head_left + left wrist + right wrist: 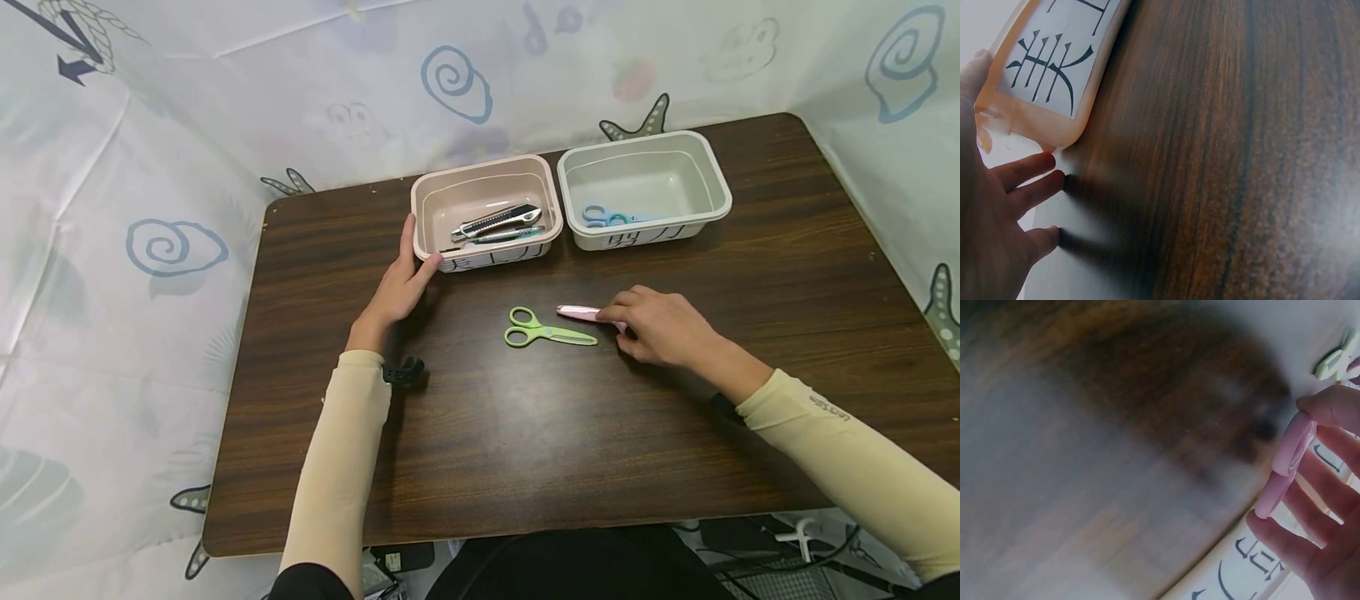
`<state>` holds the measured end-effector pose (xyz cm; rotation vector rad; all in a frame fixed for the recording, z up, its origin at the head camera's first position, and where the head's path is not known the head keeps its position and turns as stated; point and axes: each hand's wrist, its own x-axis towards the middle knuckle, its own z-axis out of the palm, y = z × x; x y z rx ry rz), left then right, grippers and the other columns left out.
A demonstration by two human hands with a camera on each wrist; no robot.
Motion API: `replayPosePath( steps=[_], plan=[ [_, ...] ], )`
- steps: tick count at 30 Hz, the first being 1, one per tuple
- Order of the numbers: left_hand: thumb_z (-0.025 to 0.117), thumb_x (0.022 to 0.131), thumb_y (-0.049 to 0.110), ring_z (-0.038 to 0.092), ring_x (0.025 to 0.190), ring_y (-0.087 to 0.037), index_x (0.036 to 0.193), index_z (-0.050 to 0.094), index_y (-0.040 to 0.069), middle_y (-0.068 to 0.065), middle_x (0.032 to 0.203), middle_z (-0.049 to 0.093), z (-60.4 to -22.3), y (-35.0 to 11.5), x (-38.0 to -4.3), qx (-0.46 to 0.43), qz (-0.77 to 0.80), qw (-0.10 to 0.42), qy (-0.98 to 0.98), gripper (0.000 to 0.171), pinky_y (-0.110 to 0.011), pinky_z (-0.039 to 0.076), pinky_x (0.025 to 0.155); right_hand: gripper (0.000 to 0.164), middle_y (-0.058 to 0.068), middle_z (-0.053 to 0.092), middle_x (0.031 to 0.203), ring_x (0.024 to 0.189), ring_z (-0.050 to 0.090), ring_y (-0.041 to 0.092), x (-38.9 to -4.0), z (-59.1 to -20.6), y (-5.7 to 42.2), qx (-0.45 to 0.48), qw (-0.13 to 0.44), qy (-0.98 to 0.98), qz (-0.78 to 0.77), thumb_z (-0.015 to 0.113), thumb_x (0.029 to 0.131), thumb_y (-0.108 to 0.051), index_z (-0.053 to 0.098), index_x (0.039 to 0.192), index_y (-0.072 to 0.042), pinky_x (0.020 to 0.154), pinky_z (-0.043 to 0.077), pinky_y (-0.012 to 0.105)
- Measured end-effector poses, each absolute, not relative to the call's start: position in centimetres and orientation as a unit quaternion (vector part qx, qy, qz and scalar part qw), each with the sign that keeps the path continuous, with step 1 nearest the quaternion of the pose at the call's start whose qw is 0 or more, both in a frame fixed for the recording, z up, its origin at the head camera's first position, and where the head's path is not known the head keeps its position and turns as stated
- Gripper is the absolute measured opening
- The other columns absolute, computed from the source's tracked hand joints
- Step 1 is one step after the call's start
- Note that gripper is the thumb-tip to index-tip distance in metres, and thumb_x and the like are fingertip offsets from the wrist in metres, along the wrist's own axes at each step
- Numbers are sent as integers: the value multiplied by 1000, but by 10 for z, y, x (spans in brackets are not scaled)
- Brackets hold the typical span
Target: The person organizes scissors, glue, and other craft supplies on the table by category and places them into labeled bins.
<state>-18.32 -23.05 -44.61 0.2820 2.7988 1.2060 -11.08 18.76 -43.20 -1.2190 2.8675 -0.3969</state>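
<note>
My right hand (663, 329) pinches a slim pink tool (577, 312) low over the table, partly covered by the fingers; its kind cannot be told. In the right wrist view, two rounded pink parts of it show between thumb and fingertips. Left of it lie green scissors (551, 335), loops pointing left. My left hand (393, 287) rests with spread, fairly straight fingers at the near-left corner of a pinkish bin (486, 171). This bin holds a utility knife (498, 221) and a slimmer teal-and-grey tool (510, 236).
Beside the pinkish bin stands a pale grey-green bin (712, 179) with light blue scissors (600, 217) inside. Both bins have labels with black characters on their near sides and stand at the table's back edge. A patterned curtain (262, 83) hangs behind the brown table (480, 450).
</note>
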Motion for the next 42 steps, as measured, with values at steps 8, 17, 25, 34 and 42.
replayPosePath(
  steps=[8, 17, 25, 34, 42],
  plan=[
    [44, 98, 60, 31, 141, -30, 154, -12, 45, -3, 162, 17, -447, -231, -183, 92, 396, 42, 913, 80, -54, 26, 110, 32, -2, 67, 96, 83, 56, 17, -114, -418, 189, -364, -66, 917, -152, 76, 76, -17, 74, 108, -16, 48, 41, 34],
    [43, 98, 61, 32, 141, -31, 155, -12, 41, -4, 162, 17, -449, -232, -182, 91, 394, 42, 914, 82, -54, 26, 110, 27, 0, 67, 86, 80, 61, 20, -128, -404, 193, -312, -180, 913, -193, 69, 75, -12, 76, 102, -15, 47, 45, 42],
    [43, 97, 63, 33, 140, -32, 153, -12, 45, -4, 162, 17, -448, -232, -183, 89, 391, 43, 915, 81, -55, 26, 109, 26, 1, 68, 87, 84, 60, 21, -148, -395, 201, -262, -215, 915, -218, 64, 78, -12, 75, 101, -15, 53, 45, 43],
    [43, 97, 62, 33, 139, -32, 154, -12, 45, -5, 161, 19, -449, -232, -183, 89, 390, 40, 916, 81, -54, 27, 109, 29, 5, 66, 89, 79, 53, 26, -175, -388, 212, -227, -185, 935, -203, 58, 84, -9, 73, 109, -10, 61, 40, 43],
    [43, 98, 60, 34, 139, -32, 156, -10, 38, -7, 161, 20, -447, -231, -183, 94, 389, 37, 916, 82, -54, 27, 109, 29, 14, 68, 106, 94, 56, 34, -191, -381, 219, -218, -85, 956, -175, 54, 91, -9, 71, 114, -5, 75, 43, 51]
  ],
)
